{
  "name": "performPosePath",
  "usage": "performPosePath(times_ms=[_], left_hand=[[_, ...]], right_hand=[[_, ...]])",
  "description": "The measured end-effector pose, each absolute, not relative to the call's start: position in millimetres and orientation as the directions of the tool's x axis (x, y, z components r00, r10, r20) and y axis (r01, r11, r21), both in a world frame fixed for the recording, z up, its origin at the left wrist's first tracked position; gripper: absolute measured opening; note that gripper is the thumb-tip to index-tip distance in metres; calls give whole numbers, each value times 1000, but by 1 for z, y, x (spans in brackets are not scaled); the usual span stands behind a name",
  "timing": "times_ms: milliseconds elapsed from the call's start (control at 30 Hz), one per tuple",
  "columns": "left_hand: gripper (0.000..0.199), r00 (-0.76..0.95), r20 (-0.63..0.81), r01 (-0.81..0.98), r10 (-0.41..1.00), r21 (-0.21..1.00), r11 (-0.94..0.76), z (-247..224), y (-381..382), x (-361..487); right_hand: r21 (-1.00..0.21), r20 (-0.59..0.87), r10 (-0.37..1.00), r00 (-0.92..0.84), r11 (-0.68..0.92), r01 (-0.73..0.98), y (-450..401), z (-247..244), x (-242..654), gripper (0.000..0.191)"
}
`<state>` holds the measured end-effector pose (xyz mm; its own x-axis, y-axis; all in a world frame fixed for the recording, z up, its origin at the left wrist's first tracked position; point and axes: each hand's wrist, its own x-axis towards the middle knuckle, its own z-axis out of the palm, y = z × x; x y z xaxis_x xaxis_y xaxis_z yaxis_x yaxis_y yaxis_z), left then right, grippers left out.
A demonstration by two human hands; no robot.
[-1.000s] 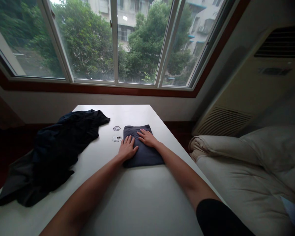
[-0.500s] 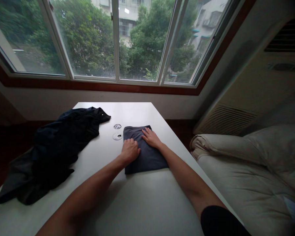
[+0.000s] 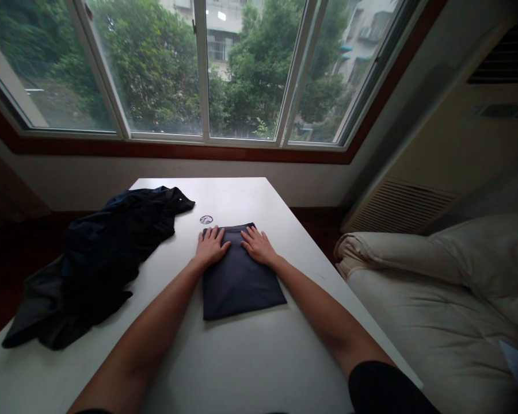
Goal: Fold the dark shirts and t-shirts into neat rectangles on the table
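Note:
A dark grey-blue garment (image 3: 242, 284), folded into a flat square, lies on the white table (image 3: 224, 368) in front of me. On its upper left part rests my left hand (image 3: 210, 248), palm down with the fingers spread. My right hand (image 3: 259, 245) lies flat on the upper right part, fingers apart and pointing toward the window. Neither hand grips the cloth. What kind of garment it is cannot be made out from the folded shape.
A loose heap of dark clothes (image 3: 107, 253) covers the table's left side. Just beyond the folded garment is a small round black-and-white mark or disc (image 3: 206, 219). A cream padded sofa (image 3: 414, 293) stands to the right, and a window (image 3: 246, 75) rises behind the table.
The folded garment has shifted left and a little nearer to me, covering one of two round marks. My left hand has moved left and away from me, its curled fingers now spread flat.

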<state>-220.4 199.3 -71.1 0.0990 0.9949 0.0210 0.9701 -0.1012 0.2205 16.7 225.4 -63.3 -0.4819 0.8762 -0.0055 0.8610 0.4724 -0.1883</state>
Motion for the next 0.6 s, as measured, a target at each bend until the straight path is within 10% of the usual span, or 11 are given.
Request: performPosePath(times_ms=[200, 400, 600], left_hand=[[76, -78, 68, 964, 995, 261, 58, -75, 204, -234], [56, 85, 255, 950, 963, 269, -156, -68, 198, -225], [63, 141, 125, 939, 982, 298, -173, -76, 203, -226]], right_hand=[[-145, 36, 930, -366, 367, 919, 226, -58, 18, 67], [-172, 23, 780, -626, 620, 766, 231, -61, 7, 64], [-177, 1, 949, -317, 312, 934, 249, -62, 35, 67]])
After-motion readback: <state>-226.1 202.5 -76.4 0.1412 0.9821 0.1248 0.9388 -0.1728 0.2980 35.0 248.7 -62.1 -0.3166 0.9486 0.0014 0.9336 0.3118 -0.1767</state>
